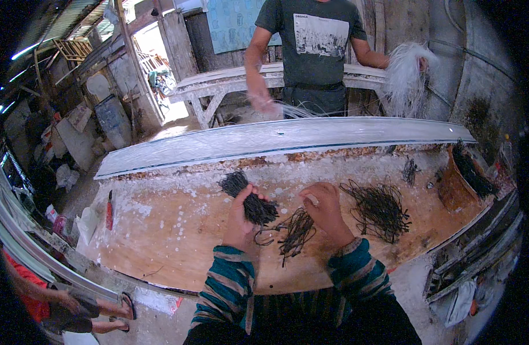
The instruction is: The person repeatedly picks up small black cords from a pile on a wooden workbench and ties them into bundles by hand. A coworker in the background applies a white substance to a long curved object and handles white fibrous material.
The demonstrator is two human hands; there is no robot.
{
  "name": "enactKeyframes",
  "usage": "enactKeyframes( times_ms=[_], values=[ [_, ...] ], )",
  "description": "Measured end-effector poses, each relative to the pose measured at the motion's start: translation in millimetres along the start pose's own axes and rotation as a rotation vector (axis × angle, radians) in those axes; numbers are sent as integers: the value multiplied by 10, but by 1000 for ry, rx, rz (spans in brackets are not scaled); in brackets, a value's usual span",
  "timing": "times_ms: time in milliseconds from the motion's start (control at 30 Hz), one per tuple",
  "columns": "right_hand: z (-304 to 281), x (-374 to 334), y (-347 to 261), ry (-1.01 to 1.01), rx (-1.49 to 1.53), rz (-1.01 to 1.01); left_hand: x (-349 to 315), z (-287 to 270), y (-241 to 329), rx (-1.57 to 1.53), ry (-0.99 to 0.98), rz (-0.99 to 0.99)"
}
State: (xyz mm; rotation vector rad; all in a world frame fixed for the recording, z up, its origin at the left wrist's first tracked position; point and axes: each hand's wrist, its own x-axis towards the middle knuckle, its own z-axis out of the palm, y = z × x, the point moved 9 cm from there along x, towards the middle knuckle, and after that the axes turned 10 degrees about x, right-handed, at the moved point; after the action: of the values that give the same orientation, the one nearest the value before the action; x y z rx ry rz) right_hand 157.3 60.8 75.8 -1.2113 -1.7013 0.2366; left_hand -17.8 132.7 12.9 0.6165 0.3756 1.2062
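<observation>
My left hand (238, 217) is closed around a thick bundle of short black cords (260, 210), whose far ends fan out beyond my fingers. To its right, my right hand (327, 208) is raised with the fingers curled and thumb and forefinger pinched; whatever sits in the pinch is too small to make out. Between and just below my hands lies a small loose pile of black looped cords (297, 231). Right of my right hand spreads a larger tangled heap of the same cords (380, 211), resting on the wooden tabletop (178, 247).
A long white board (287, 137) with a blue edge runs along the far side. A rusty container (458, 183) of dark cords tips at the right. A red-handled tool (109, 211) lies left. Across stands a co-worker holding white strands (405, 80); another person (63, 299) is lower left.
</observation>
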Motion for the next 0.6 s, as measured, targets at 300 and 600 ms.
enactKeyframes(
  times_ms=[300,600],
  values=[
    [330,-172,336,-300,-338,136,61,-230,215,-13,44,107],
    [141,-97,492,-232,-38,260,53,-201,124,29,34,25]
  ],
)
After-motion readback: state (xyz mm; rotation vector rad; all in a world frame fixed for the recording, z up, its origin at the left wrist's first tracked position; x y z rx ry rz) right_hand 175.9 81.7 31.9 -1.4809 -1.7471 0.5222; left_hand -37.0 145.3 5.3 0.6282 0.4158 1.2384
